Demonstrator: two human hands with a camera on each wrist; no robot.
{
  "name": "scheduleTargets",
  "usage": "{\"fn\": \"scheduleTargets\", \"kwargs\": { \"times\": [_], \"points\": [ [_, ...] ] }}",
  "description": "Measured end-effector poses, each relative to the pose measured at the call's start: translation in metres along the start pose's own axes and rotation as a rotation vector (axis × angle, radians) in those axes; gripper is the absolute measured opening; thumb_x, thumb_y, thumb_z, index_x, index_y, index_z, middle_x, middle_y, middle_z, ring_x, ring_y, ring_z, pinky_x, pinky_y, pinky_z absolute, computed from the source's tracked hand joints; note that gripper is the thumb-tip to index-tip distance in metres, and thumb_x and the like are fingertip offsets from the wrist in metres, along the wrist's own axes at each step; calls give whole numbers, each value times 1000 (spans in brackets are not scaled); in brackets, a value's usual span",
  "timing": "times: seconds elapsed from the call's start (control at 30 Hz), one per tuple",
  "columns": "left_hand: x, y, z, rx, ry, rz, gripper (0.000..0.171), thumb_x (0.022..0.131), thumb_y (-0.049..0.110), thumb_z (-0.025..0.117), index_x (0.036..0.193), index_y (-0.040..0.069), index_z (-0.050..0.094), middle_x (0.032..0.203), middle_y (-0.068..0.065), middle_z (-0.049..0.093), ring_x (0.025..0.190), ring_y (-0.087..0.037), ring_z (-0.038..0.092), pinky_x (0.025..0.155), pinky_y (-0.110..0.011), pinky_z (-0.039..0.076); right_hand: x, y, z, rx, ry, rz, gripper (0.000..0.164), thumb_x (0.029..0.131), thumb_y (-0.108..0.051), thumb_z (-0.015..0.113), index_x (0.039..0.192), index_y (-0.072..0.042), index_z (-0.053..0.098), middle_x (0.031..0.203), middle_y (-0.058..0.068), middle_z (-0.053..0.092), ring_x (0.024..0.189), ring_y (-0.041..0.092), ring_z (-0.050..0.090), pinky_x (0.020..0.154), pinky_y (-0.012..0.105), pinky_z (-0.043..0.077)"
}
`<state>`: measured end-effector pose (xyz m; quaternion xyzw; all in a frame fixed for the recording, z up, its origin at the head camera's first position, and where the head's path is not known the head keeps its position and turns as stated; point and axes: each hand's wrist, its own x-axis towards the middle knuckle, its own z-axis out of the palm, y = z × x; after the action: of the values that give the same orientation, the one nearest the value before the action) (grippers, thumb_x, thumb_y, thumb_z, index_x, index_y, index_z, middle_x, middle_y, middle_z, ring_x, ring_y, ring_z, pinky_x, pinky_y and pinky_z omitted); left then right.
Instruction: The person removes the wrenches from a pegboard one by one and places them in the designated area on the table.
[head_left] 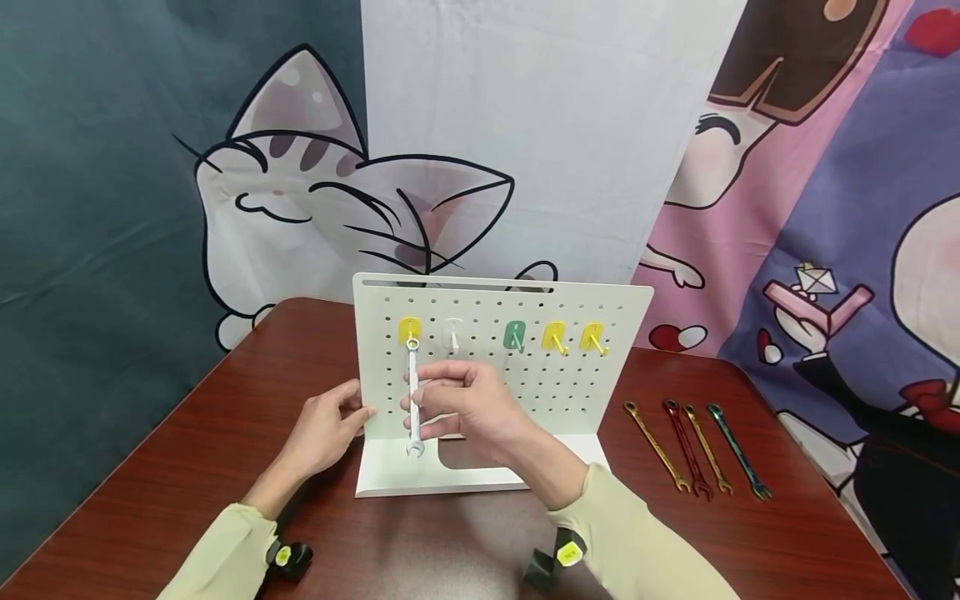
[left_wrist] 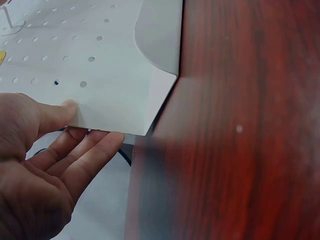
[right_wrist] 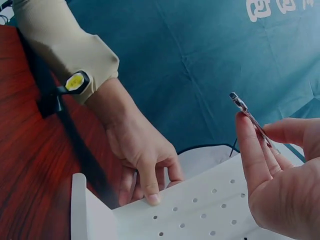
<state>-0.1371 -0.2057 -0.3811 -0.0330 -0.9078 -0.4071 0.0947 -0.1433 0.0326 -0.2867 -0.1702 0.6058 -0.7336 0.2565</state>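
A white pegboard (head_left: 618,312) stands upright on the table, with its base toward me. My left hand (head_left: 324,432) grips its left edge; in the left wrist view the thumb lies on the front face and the fingers are behind the edge. Between thumb and fingers, my right hand (head_left: 480,408) pinches a silver combination wrench (head_left: 413,367). The wrench hangs nearly vertical, ring end up and open end down. In the head view its ring overlaps the tip of the leftmost yellow hook (head_left: 409,327).
Beside that hook are a clear hook (head_left: 453,335), a green hook (head_left: 514,335) and two yellow hooks (head_left: 555,337) in a row. Several wrenches lie on the table (head_left: 300,350) at right: gold (head_left: 656,446), red (head_left: 687,450), another gold (head_left: 707,450) and teal (head_left: 738,450).
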Motion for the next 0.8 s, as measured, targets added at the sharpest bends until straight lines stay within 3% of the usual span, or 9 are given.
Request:
{"fn": "scheduleTargets", "kwargs": {
  "times": [0.3,0.5,0.8],
  "points": [
    [0,2,0,-23,-4,-6,6,99,4,70,100,8,67,91,-8,69,83,-18,71,71,-31,66,-5,3,-14,-32,7,19,42,96,-1,68,134,13,57,96,7,78,82,19,78,75,37,68],
    [1,1,-1,-17,-13,-5,10,100,4,70,95,9,63,90,-7,67,82,-18,71,70,-30,66,-11,14,-28,8,31,47,39,94,7,69,131,14,58,96,8,79,84,22,78,75,38,68],
    [0,1,0,-36,-30,-17,6,100,3,68,101,7,64,94,-9,69,90,-23,74,73,-31,67,-21,32,-55,-33,103,94,48,92,7,72,138,9,57,106,10,80,87,21,79,76,37,68]
  ]
}}
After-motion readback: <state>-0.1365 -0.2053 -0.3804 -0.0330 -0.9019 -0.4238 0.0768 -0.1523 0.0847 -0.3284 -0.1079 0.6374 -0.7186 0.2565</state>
